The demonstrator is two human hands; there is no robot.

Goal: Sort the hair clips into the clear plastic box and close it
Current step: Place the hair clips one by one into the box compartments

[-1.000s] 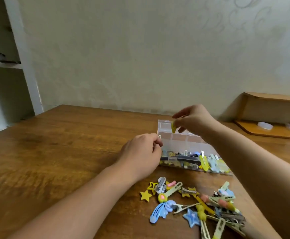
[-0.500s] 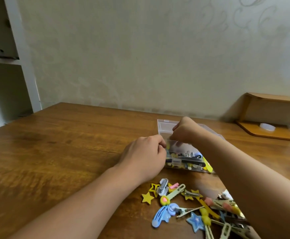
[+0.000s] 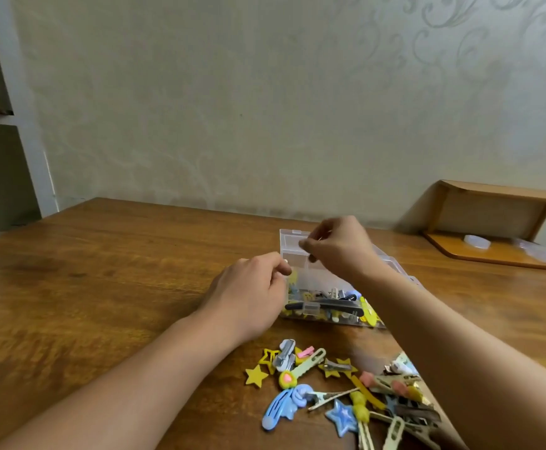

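Both hands at the box, clips still piled on the worktop.
Left hand (image 3: pixel 249 297) curled, grip on the box (image 3: pixel 336 287) left end; right hand (image 3: pixel 336 245) fingers pinched over its far compartments, contents unclear. Loose clips (image 3: pixel 330 384) lie nearer the viewer, closest to right arm.

The box (image 3: pixel 301 254) sits mid-worktop (image 3: pixel 103 287), clips inside it at its near end. In front of it, nearer the person, a loose pile of clips (image 3: pixel 336 384) lies on the worktop. The left hand (image 3: pixel 249 293) is at the box's left edge, the right hand (image 3: pixel 336 245) over it. A shelf (image 3: pixel 492 222) stands far right against the wall.
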